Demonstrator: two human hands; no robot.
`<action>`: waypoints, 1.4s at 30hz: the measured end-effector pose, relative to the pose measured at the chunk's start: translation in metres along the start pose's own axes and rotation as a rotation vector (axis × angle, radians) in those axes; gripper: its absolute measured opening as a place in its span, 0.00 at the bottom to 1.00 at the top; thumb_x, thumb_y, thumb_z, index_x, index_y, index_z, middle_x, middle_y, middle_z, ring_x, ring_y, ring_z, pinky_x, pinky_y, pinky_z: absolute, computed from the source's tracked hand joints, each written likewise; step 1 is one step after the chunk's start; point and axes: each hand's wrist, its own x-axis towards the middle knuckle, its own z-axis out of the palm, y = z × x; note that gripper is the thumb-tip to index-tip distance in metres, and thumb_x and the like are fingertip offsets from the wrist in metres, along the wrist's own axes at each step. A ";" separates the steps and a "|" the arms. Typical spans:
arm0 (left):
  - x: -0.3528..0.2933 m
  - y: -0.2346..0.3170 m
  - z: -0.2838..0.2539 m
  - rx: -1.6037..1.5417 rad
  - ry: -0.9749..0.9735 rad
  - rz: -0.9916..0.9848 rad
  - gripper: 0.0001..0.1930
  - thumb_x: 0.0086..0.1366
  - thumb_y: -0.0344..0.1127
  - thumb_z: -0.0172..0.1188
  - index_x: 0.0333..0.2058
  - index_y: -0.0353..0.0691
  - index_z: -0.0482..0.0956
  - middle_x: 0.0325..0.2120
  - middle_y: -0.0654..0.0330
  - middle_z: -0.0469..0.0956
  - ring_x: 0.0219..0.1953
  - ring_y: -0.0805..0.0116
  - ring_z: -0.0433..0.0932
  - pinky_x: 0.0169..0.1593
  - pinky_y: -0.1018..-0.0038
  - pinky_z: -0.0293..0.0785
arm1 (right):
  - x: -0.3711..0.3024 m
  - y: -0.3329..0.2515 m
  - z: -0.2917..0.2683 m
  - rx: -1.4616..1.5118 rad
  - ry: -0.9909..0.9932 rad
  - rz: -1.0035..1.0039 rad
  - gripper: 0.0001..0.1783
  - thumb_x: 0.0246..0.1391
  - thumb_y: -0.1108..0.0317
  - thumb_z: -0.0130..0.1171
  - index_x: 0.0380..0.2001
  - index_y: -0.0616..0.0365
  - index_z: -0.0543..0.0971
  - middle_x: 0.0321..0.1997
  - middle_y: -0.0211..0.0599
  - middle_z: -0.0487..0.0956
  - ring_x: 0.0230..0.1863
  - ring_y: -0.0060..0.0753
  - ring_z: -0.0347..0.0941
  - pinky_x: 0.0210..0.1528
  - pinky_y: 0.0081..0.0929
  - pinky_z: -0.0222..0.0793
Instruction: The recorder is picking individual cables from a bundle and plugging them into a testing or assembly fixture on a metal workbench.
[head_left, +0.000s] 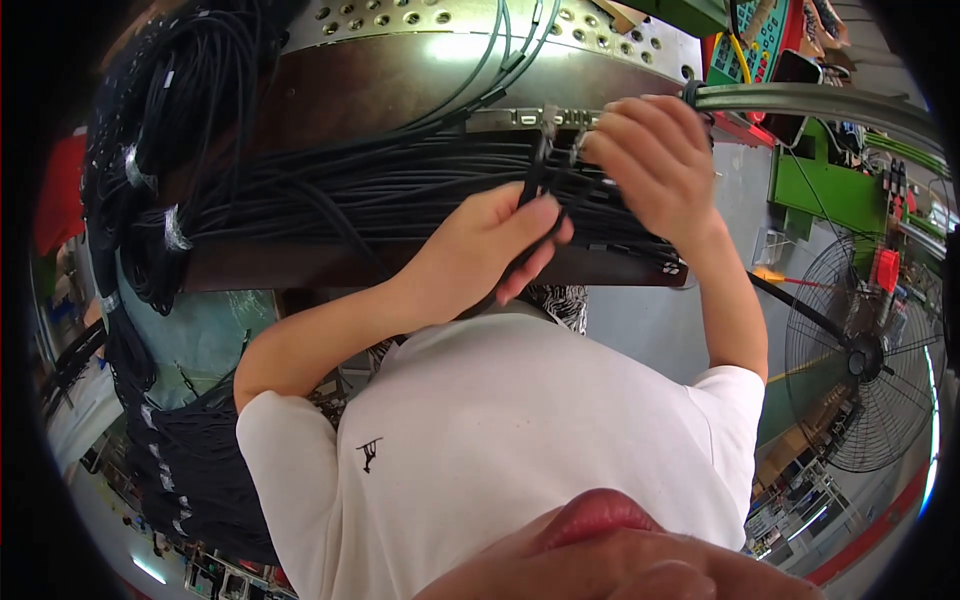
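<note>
Left hand (490, 240): we gripped black cable (533, 182).
Right hand (660, 170): was curled; contents we could not tell.
Surface (335, 110): carried cable bundle (400, 190).

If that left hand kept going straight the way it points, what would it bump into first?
Probably the bare right hand, ahead of the left hand toward the upper right. Depth is unclear, though: the bundle of thin black cables lying behind both could come first.

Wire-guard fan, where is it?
Right side of the head view: the fan is lower right of the right hand, just below the green metal frame.
</note>
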 end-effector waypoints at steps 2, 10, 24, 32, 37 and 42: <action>-0.016 0.003 -0.012 0.240 -0.074 -0.052 0.15 0.75 0.42 0.45 0.38 0.35 0.71 0.19 0.65 0.70 0.19 0.80 0.68 0.26 0.81 0.68 | -0.017 0.023 -0.012 -0.137 0.013 0.083 0.08 0.45 0.68 0.60 0.32 0.52 0.79 0.39 0.26 0.79 0.44 0.32 0.75 0.52 0.35 0.67; -0.012 0.009 -0.018 0.333 -0.023 0.105 0.15 0.75 0.42 0.44 0.38 0.35 0.71 0.19 0.64 0.71 0.19 0.79 0.69 0.27 0.81 0.67 | 0.017 -0.037 -0.010 0.113 0.013 -0.133 0.09 0.45 0.68 0.65 0.33 0.51 0.81 0.36 0.26 0.79 0.41 0.30 0.76 0.50 0.34 0.73; -0.021 0.031 -0.091 0.700 0.358 0.407 0.12 0.72 0.40 0.51 0.34 0.37 0.74 0.16 0.72 0.65 0.16 0.84 0.58 0.20 0.82 0.54 | 0.048 -0.051 0.016 -0.037 0.007 0.235 0.20 0.48 0.66 0.62 0.47 0.54 0.77 0.42 0.33 0.77 0.47 0.35 0.72 0.52 0.34 0.67; -0.019 0.020 -0.100 0.551 0.308 0.505 0.12 0.72 0.41 0.52 0.32 0.41 0.75 0.15 0.76 0.60 0.15 0.88 0.53 0.18 0.85 0.47 | 0.065 -0.076 0.051 0.166 0.025 0.111 0.05 0.51 0.63 0.58 0.30 0.49 0.75 0.26 0.23 0.69 0.33 0.24 0.72 0.29 0.22 0.69; -0.022 0.024 -0.100 0.474 0.268 0.459 0.16 0.71 0.45 0.54 0.30 0.39 0.76 0.14 0.76 0.59 0.17 0.87 0.54 0.21 0.84 0.48 | 0.029 -0.034 0.015 0.167 -0.055 0.069 0.06 0.47 0.67 0.60 0.31 0.47 0.76 0.28 0.22 0.73 0.35 0.25 0.74 0.33 0.27 0.69; -0.025 0.023 -0.097 0.475 0.317 0.449 0.16 0.71 0.47 0.55 0.31 0.39 0.76 0.15 0.76 0.61 0.17 0.88 0.55 0.20 0.84 0.48 | -0.017 0.002 -0.022 0.104 -0.025 0.191 0.07 0.47 0.69 0.64 0.31 0.53 0.78 0.29 0.26 0.77 0.38 0.31 0.75 0.38 0.31 0.68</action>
